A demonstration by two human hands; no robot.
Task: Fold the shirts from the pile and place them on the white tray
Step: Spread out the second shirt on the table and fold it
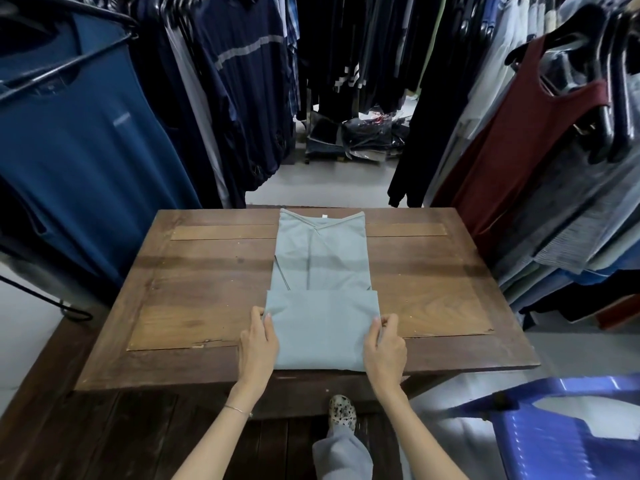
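1. The fingers [257, 315] of the left hand [258, 346] are curled, thumb on top, pinching the left edge of the shirt's folded-up lower panel.
2. The fingers [389, 322] of the right hand [385, 349] pinch the right edge likewise.
3. One pale grey-blue shirt [322, 258] lies flat at the centre of the worktop, collar at the far edge.
4. One dark wooden worktop [194, 289].
5. One blue plastic chair [554, 427] stands near right, with hanging clothes [86, 150] on both sides.

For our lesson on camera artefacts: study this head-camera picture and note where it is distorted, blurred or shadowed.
Head view: the wide-angle lens leans the hanging clothes inward at both sides. Head view: the blue plastic chair at lower right is smeared by blur. Head view: a soft shadow band crosses the light blue shirt, while the wooden table is sharp and evenly lit.
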